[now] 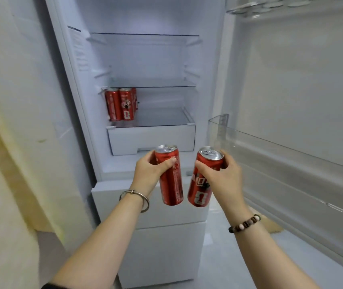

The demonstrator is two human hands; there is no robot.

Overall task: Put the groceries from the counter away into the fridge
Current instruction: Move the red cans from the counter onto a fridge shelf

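Head view: left hand (148,171) and right hand (221,176) each wrapped around a red can, left can (169,180), right can (202,180), before open fridge (145,59); cans on shelf (121,104).

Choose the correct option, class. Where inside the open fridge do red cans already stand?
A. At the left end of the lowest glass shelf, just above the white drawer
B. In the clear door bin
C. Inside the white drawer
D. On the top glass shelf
A: the stored cans stand at the left end of the lowest glass shelf, above the white drawer; the other shelves and the door bin hold no cans.
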